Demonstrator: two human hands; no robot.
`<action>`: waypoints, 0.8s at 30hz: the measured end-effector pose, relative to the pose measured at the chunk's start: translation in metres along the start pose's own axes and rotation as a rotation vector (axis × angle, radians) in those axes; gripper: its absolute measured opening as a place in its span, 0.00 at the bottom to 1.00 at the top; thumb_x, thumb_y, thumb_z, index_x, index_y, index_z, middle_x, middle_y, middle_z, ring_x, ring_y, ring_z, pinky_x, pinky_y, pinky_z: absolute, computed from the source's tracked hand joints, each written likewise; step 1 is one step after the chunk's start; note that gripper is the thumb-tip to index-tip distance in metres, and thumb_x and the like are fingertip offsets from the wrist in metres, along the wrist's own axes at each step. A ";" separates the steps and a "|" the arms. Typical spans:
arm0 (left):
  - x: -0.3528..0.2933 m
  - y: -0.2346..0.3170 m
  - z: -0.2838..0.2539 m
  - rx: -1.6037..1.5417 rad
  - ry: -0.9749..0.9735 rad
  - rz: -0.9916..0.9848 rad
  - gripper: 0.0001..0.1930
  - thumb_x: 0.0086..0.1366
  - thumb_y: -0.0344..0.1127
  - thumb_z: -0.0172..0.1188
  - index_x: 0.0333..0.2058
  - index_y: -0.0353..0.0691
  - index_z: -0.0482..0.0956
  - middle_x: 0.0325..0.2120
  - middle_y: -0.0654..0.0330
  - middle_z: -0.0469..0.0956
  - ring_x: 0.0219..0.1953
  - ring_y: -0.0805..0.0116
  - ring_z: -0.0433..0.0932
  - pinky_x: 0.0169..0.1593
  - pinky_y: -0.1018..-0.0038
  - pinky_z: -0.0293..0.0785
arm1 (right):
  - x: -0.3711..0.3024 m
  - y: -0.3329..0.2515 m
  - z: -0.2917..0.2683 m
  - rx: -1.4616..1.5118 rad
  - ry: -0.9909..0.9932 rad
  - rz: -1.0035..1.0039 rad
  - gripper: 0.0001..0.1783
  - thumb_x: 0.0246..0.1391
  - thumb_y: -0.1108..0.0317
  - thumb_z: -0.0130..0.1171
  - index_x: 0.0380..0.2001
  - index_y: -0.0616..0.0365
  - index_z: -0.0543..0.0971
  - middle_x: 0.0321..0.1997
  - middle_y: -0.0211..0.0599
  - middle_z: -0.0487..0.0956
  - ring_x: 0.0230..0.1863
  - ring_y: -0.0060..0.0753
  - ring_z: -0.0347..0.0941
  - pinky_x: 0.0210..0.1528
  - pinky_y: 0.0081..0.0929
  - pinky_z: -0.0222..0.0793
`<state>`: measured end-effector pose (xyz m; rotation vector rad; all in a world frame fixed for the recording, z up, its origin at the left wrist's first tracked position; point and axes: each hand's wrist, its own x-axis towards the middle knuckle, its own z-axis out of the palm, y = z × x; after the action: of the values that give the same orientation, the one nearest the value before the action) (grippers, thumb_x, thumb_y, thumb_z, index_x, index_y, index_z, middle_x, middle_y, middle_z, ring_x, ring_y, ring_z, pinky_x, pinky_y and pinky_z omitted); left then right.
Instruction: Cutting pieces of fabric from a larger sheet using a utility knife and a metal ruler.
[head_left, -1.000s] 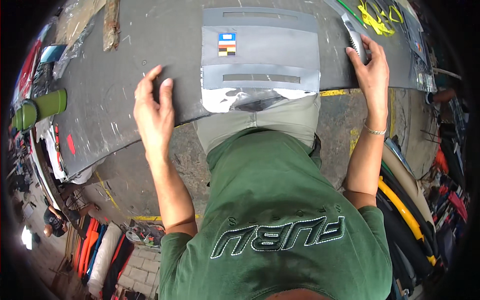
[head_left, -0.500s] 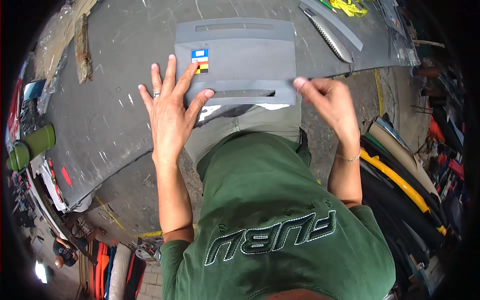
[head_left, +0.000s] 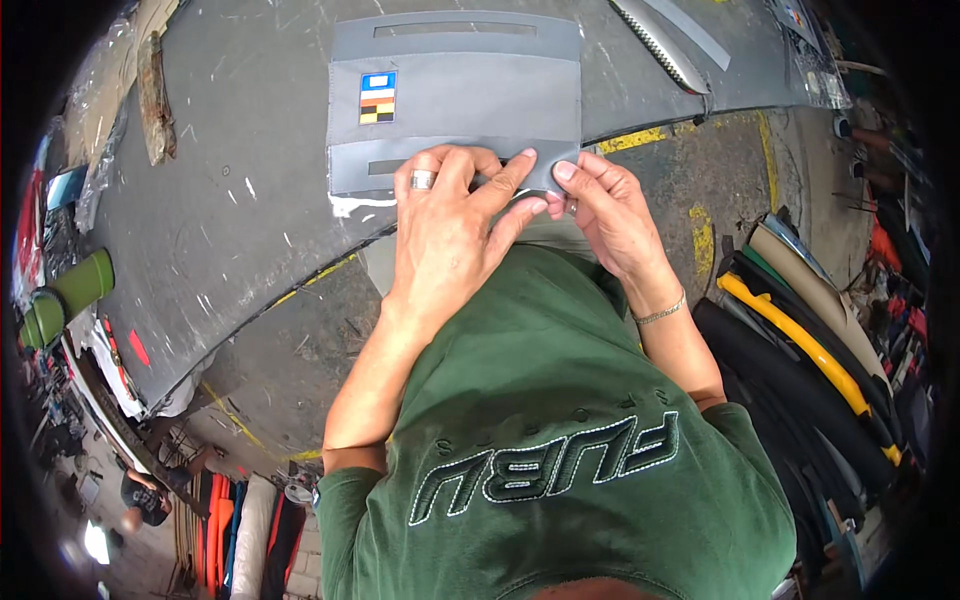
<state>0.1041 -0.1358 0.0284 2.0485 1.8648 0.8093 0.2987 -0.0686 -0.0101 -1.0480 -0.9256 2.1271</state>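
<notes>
A grey fabric panel [head_left: 460, 95] with long slots along its far and near strips lies at the table's front edge. A small multicoloured patch [head_left: 378, 98] sits on its left part. My left hand [head_left: 450, 205], with a ring, rests over the near strip with bent fingers; its index finger lies on top and its thumb is at the near edge. My right hand [head_left: 615, 205] pinches the near right corner, thumb on top. That corner bends up slightly between my hands. Clear plastic film [head_left: 362, 207] shows under the near left edge.
A dark grey table [head_left: 250, 120] spreads left and ahead. At its far right lies a silver-handled cutting tool [head_left: 665, 55] beside a grey strip [head_left: 695, 35]. A green bottle [head_left: 75, 292] stands out at left. Rolls of material [head_left: 800, 330] lie at right; another person [head_left: 145, 500] appears lower left.
My left hand has moved right from the patch to the near strip. My right hand has come in and taken the near right corner. The panel appears slightly farther up and left.
</notes>
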 end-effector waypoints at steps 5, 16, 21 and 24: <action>-0.002 -0.008 0.002 -0.070 0.041 0.016 0.17 0.56 0.40 0.76 0.46 0.51 0.90 0.36 0.65 0.77 0.45 0.62 0.74 0.54 0.61 0.65 | -0.001 0.003 0.000 -0.066 0.003 -0.025 0.10 0.70 0.65 0.59 0.42 0.61 0.83 0.36 0.29 0.82 0.36 0.19 0.74 0.42 0.23 0.71; 0.006 -0.005 0.006 -0.130 0.099 -0.080 0.06 0.58 0.35 0.74 0.35 0.46 0.90 0.36 0.68 0.79 0.44 0.63 0.74 0.51 0.62 0.65 | -0.004 0.005 0.004 -0.271 0.061 -0.074 0.10 0.69 0.66 0.60 0.44 0.62 0.84 0.34 0.28 0.82 0.34 0.17 0.74 0.41 0.21 0.72; 0.009 -0.004 0.010 -0.107 0.083 -0.076 0.05 0.59 0.35 0.74 0.33 0.44 0.88 0.35 0.69 0.78 0.44 0.64 0.74 0.51 0.62 0.64 | -0.007 0.003 0.006 -0.355 0.065 -0.082 0.11 0.69 0.66 0.61 0.44 0.63 0.84 0.34 0.27 0.83 0.34 0.16 0.74 0.42 0.20 0.72; 0.010 -0.004 0.011 -0.068 0.104 -0.010 0.05 0.58 0.33 0.73 0.33 0.44 0.86 0.37 0.65 0.80 0.44 0.62 0.75 0.51 0.64 0.66 | -0.007 0.004 0.008 -0.306 0.062 -0.061 0.11 0.69 0.66 0.61 0.43 0.63 0.84 0.34 0.27 0.83 0.33 0.16 0.74 0.41 0.20 0.72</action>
<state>0.1072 -0.1235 0.0195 1.9897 1.8716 0.9809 0.2943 -0.0786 -0.0070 -1.2085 -1.2634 1.9307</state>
